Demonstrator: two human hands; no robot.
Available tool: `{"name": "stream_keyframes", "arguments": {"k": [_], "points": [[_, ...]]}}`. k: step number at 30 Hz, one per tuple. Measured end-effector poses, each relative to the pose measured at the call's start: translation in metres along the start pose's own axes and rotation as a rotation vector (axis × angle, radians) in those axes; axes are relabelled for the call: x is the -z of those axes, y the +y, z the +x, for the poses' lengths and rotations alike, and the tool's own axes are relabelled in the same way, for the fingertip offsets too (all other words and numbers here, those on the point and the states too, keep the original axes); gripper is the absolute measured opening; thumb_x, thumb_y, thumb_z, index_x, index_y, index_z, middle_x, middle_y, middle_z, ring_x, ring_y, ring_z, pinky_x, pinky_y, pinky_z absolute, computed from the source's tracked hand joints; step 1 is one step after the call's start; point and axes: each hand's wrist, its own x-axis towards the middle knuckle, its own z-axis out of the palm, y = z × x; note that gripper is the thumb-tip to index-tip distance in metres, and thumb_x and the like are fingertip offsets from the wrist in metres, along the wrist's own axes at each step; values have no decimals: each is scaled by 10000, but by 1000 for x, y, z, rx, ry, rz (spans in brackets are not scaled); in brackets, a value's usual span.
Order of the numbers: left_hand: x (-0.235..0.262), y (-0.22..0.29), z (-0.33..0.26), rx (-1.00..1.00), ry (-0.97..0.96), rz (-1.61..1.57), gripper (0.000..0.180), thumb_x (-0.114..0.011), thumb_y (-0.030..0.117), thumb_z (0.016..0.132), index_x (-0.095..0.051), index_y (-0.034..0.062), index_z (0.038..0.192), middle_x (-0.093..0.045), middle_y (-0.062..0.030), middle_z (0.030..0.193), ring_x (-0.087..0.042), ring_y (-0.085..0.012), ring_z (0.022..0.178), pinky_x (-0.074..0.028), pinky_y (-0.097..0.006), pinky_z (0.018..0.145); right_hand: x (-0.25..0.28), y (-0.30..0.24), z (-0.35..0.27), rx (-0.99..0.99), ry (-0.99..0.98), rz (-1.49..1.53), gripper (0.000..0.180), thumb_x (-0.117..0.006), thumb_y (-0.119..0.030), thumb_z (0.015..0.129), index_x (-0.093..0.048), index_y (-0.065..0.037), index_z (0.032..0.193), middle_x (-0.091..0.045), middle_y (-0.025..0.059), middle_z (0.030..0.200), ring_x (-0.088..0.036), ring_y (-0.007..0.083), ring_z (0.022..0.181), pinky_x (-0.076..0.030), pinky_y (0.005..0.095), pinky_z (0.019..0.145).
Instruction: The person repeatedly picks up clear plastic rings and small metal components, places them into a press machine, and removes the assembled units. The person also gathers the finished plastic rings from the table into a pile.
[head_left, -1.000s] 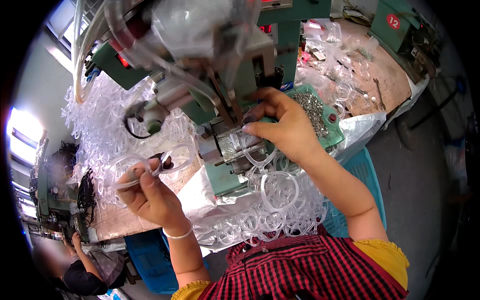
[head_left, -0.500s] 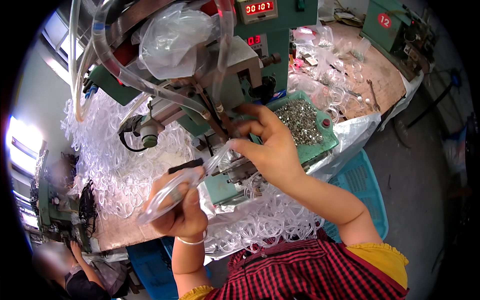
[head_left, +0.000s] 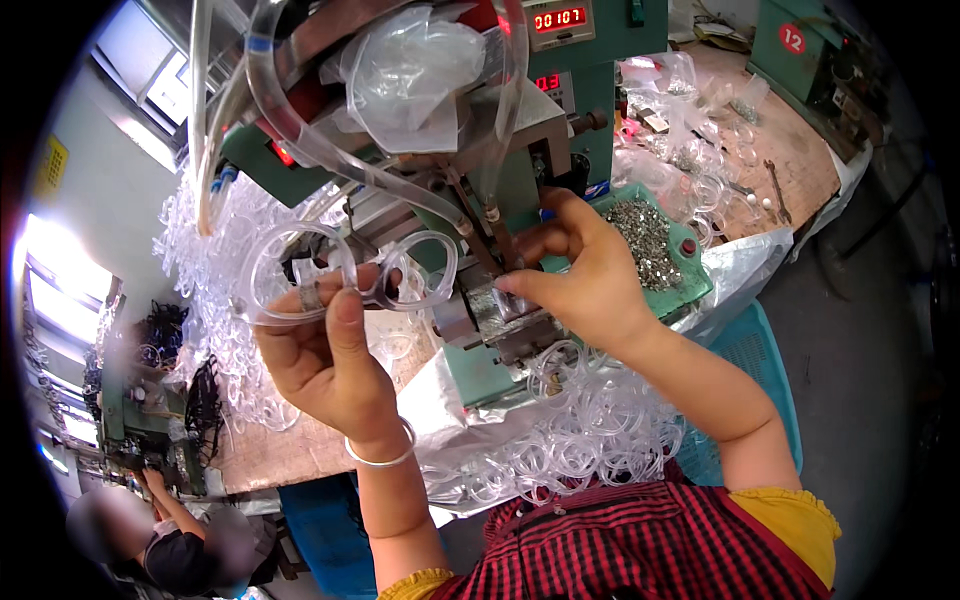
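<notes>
My left hand (head_left: 335,355) is closed on a clear plastic frame with two round loops (head_left: 447,270), shaped like an eyeglass frame. It is raised left of a green bench machine (head_left: 590,90). A dark piece shows at the fingertips; I cannot make out what it is. My right hand (head_left: 590,275) is at the machine's working head, its thumb and fingers curled in a pinch around the lower end of the metal guides (head_left: 497,235). Anything small between these fingertips is hidden. Just below the thumb is a metal block (head_left: 510,303).
A green tray (head_left: 690,290) of small metal pieces (head_left: 640,240) stands right of the machine. Clear plastic frames (head_left: 590,430) are heaped in front, with another heap (head_left: 230,340) at left. A wrench (head_left: 777,190) lies at far right. A blue basket (head_left: 765,365) stands below. Another person (head_left: 180,545) sits lower left.
My left hand has drawn the clear frame away from the working head, leftward and up, turning its loops into view. My right hand stays at the head. The whole view has shifted slightly.
</notes>
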Motion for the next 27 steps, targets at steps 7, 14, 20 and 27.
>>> {"name": "stream_keyframes", "arguments": {"k": [7, 14, 20, 27], "points": [[-1, 10, -1, 84, -11, 69, 185, -670, 21, 897, -553, -5, 1039, -671, -130, 907, -681, -220, 864, -544, -327, 796, 10, -15, -11, -244, -51, 559, 632, -681, 67, 728, -458, 59, 1319, -639, 111, 1101, -603, 183, 1028, -498, 292, 829], [-1, 11, -38, -561, -620, 300, 159, -721, -30, 727, -613, 22, 832, -713, -166, 989, -698, -293, 731, -567, -350, 589, 26, -21, -25, -260, -202, 549, 665, -649, 23, 731, -454, 65, 1365, -590, 137, 1266, -568, 218, 1164, -430, 336, 1002], [5, 24, -17, -293, -197, 325, 98, -546, -28, 942, -468, 29, 929, -650, -202, 908, -682, -284, 869, -593, -380, 702, 13, 9, -17, 194, -52, -278, 341, -658, -87, 799, -673, 1, 1128, -566, 178, 1326, -382, 292, 1383, -317, 413, 1109], [9, 10, -16, -151, -208, 165, 86, -582, 15, 921, -527, -19, 977, -633, -159, 822, -643, -229, 712, -564, -342, 598, 9, 1, -19, -151, -214, 189, 305, -619, -58, 782, -693, -52, 1078, -607, 166, 1270, -504, 288, 1290, -357, 372, 1083]]}}
